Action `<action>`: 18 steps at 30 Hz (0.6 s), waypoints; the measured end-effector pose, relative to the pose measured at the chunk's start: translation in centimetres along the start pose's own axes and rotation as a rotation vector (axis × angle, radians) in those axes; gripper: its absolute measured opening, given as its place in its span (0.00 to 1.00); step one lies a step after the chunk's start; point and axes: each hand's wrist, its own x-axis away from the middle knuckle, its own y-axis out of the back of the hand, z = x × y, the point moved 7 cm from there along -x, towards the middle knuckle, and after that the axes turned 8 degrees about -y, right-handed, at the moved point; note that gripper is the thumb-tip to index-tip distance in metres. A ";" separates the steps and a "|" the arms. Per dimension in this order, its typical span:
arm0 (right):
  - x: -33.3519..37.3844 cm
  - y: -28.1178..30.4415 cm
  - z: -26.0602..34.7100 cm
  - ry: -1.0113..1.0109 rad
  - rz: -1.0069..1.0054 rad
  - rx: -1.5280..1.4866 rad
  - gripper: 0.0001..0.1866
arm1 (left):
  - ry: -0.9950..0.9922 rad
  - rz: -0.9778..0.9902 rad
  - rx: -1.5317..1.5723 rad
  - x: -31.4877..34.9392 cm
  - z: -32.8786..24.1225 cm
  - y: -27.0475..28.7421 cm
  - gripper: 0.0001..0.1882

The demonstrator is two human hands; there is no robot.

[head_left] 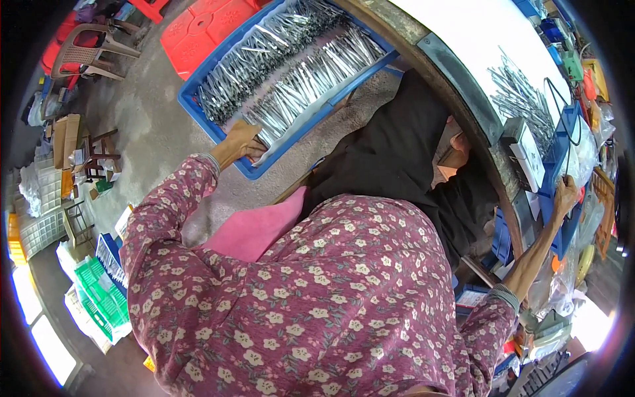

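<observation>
My left hand [239, 143] reaches over the near left corner of a blue tray [253, 171]. Its fingers are bent inside the corner, beside the ends of thin silvery metal rods [291, 92]; what they grip is hidden. The rods lie in two long rows in the tray. Far to the right, my right hand [565, 194] is closed at the edge of a blue bin [548, 188] by the worktable. A thin black cord or rod runs near its fingers, and I cannot make out what it holds.
On the white worktable [456, 30] lies a loose pile of metal rods [519, 96], with a small white-and-grey box [524, 153] beside it. A red plastic stool [202, 30] stands behind the tray. Farther left are a beige chair [83, 53] and a green crate [102, 298].
</observation>
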 end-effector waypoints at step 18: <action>-0.3 -0.5 -3.5 -0.106 -0.012 0.141 0.13 | -0.253 0.770 -0.588 -1.0 -1.9 -2.9 0.22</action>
